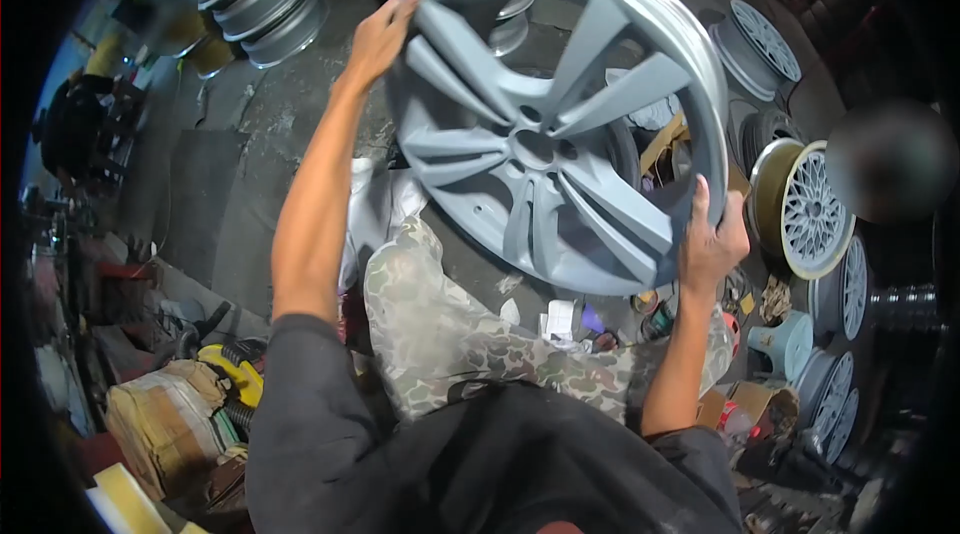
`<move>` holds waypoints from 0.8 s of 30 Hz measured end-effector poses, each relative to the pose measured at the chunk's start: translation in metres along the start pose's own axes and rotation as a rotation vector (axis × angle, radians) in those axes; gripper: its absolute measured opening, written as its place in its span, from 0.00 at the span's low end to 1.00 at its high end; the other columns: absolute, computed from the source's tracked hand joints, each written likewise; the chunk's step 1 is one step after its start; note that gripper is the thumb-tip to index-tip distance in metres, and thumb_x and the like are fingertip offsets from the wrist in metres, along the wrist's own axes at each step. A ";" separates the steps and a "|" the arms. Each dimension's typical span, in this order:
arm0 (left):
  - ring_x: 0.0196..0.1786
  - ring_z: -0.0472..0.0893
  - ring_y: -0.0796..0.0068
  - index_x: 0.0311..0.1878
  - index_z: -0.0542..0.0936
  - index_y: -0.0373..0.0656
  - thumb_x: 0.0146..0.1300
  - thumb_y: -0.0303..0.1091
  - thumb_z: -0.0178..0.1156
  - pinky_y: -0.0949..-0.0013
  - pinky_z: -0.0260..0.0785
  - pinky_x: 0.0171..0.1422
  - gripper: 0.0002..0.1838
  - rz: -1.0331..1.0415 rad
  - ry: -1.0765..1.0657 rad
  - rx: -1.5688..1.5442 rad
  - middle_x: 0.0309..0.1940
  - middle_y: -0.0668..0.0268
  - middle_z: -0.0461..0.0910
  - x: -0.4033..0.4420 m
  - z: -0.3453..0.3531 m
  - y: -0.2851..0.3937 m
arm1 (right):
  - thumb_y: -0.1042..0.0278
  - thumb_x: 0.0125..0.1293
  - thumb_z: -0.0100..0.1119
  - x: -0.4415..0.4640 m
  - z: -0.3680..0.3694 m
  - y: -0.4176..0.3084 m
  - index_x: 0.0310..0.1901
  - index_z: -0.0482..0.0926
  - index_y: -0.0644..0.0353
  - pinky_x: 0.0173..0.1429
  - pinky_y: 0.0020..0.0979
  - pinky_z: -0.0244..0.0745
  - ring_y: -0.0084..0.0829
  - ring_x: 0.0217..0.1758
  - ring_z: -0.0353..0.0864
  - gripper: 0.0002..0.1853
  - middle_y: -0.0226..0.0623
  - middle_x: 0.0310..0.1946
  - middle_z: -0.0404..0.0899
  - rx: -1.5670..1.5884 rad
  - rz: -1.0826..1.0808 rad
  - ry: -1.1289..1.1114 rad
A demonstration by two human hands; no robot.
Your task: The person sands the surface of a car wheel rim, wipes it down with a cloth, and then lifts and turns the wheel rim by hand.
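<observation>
A large grey alloy wheel rim is held up in front of me, its spoked face tilted toward the camera. My left hand grips its upper left edge, fingers curled over the lip. At the lower right, my right hand clasps the rim's edge with the thumb pointing up along it. The spokes and centre bore look dull grey, while the outer barrel at the right has a shinier metal look. Below the rim are my legs in camouflage trousers.
Stacked silver rims stand at the upper left. On the right are a gold-barrelled mesh rim, another rim and a light blue stool. A taped cardboard bundle and a yellow tool lie at lower left.
</observation>
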State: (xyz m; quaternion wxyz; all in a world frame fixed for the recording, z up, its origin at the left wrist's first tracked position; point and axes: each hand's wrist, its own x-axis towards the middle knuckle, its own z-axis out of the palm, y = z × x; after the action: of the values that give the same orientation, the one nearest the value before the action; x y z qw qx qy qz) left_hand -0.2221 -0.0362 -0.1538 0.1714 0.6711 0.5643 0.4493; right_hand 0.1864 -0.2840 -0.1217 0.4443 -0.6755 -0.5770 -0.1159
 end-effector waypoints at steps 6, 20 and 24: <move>0.38 0.80 0.47 0.44 0.80 0.42 0.73 0.69 0.45 0.57 0.71 0.47 0.35 -0.049 0.071 0.069 0.32 0.52 0.81 -0.109 -0.059 0.014 | 0.56 0.68 0.67 -0.009 -0.011 0.034 0.36 0.78 0.61 0.32 0.39 0.73 0.47 0.25 0.79 0.15 0.45 0.24 0.77 0.038 -0.176 -0.055; 0.32 0.77 0.42 0.28 0.75 0.42 0.69 0.69 0.51 0.49 0.67 0.34 0.35 0.281 0.096 0.292 0.23 0.55 0.76 -0.085 -0.022 0.120 | 0.42 0.72 0.58 0.041 0.042 0.124 0.52 0.84 0.62 0.52 0.41 0.75 0.52 0.47 0.85 0.27 0.52 0.41 0.86 0.082 0.135 -0.106; 0.25 0.68 0.50 0.34 0.77 0.39 0.72 0.64 0.52 0.56 0.66 0.33 0.32 0.334 0.100 0.220 0.21 0.52 0.70 -0.049 -0.007 0.103 | 0.38 0.70 0.60 0.061 0.063 0.128 0.53 0.85 0.62 0.50 0.42 0.76 0.51 0.45 0.86 0.30 0.53 0.40 0.86 0.094 0.168 -0.084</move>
State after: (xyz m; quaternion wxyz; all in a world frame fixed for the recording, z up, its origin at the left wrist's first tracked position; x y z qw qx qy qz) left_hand -0.1636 -0.1138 -0.0945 -0.0079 0.7470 0.4984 0.4399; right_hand 0.2955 -0.1885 -0.1770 0.4590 -0.7042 -0.5412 -0.0227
